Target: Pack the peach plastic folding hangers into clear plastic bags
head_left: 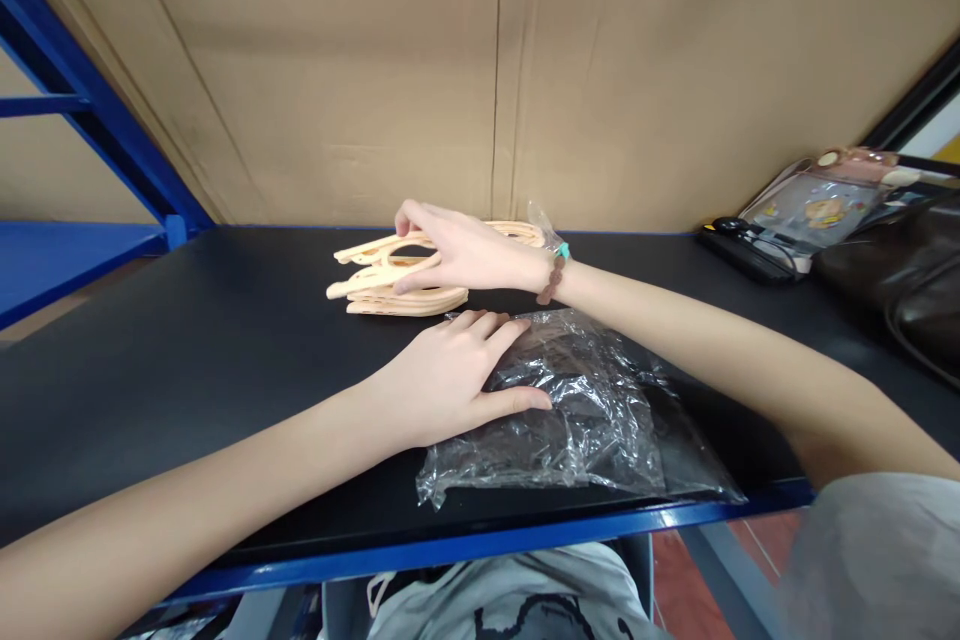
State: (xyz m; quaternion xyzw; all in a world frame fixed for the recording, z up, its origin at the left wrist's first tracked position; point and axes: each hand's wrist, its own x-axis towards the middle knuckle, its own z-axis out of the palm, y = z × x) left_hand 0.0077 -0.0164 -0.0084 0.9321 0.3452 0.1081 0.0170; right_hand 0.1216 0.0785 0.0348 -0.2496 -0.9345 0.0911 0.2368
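Pale yellow plastic hangers (pixel 409 302) lie in a stack near the back of the black tabletop. My right hand (pixel 457 245) reaches across from the right, its thumb and fingers closed around the upper hanger (pixel 375 275). Part of the stack is hidden behind this hand and wrist. My left hand (pixel 454 375) rests flat on a crumpled clear plastic bag (pixel 577 410), thumb spread away from the fingers. The bag lies near the front edge, below my right forearm.
A cardboard wall (pixel 337 70) stands behind the black tabletop (pixel 187 350). Blue metal shelving (pixel 112 110) is at the left. A dark leather bag (pixel 892 270), a clear pouch (pixel 814 205) and a black case (pixel 750 255) sit at the right. A blue rail (pixel 480 545) edges the front.
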